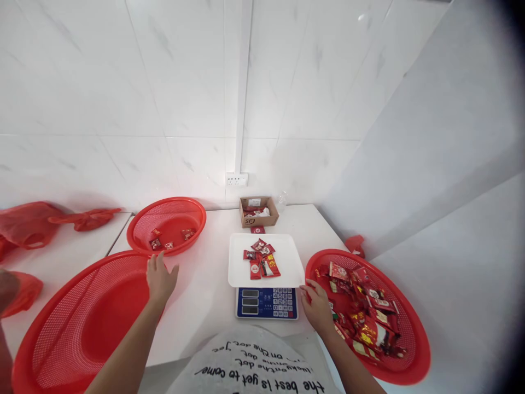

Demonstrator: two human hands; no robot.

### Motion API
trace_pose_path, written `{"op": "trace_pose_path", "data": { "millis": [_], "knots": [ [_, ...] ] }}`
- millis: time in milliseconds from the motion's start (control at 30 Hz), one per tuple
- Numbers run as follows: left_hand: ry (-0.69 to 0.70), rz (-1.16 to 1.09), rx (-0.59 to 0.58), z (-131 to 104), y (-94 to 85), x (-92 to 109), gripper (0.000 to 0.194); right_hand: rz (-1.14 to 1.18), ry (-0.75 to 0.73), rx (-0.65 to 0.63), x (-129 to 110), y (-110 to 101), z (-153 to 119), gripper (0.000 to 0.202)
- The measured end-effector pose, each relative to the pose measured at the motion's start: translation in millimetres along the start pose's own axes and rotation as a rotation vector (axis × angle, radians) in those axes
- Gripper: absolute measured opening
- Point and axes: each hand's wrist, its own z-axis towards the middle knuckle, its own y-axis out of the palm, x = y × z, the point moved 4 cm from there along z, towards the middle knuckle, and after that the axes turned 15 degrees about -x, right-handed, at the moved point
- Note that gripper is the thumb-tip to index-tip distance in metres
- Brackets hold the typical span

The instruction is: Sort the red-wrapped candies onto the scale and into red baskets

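Note:
My left hand (160, 279) rests with fingers spread on the rim of a large empty red mesh basket (82, 323) at the lower left. My right hand (316, 306) sits at the edge of a red basket (410, 350) full of several red snack packets (369, 323), fingers curled near the scale's right corner; I cannot tell whether it holds a packet. Between my hands stands a blue digital scale (266, 302) with a white weighing tray (287, 271) carrying several red packets (260, 260).
A third red basket (166, 210) at the back left holds a few packets. A small cardboard box (258, 212) stands against the tiled wall under a socket (237, 179). Red plastic bags (28, 221) lie far left. A white wall closes the right side.

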Motion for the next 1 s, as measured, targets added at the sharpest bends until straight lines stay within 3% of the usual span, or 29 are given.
{"op": "trace_pose_path", "data": {
  "millis": [100, 233, 333, 633, 800, 1000],
  "knots": [
    [-0.167, 0.196, -0.057, -17.1, -15.6, -32.6, 0.077, -0.011, -0.013, 0.004, 0.8, 0.5, -0.1, 0.027],
    [-0.314, 0.196, -0.279, -42.8, -7.4, -61.0, 0.055, -0.030, -0.021, -0.004, 3.2, 2.3, 0.1, 0.027],
    [-0.290, 0.231, -0.355, -65.3, 6.0, -60.4, 0.047, -0.040, -0.031, -0.002, 4.5, 3.4, 0.4, 0.029],
    [-0.253, 0.299, -0.718, -136.9, 58.7, -57.4, 0.064, -0.021, -0.030, 0.003, 3.8, 1.8, -0.6, 0.027],
    [-0.188, 0.323, -0.794, -138.2, 80.2, -52.1, 0.064, -0.026, -0.022, -0.011, 3.5, 1.2, -0.3, 0.027],
    [-0.103, 0.040, -0.723, -103.7, 88.8, -16.8, 0.045, -0.032, -0.018, -0.011, 2.8, 0.7, -0.3, 0.027]
  ]
}}
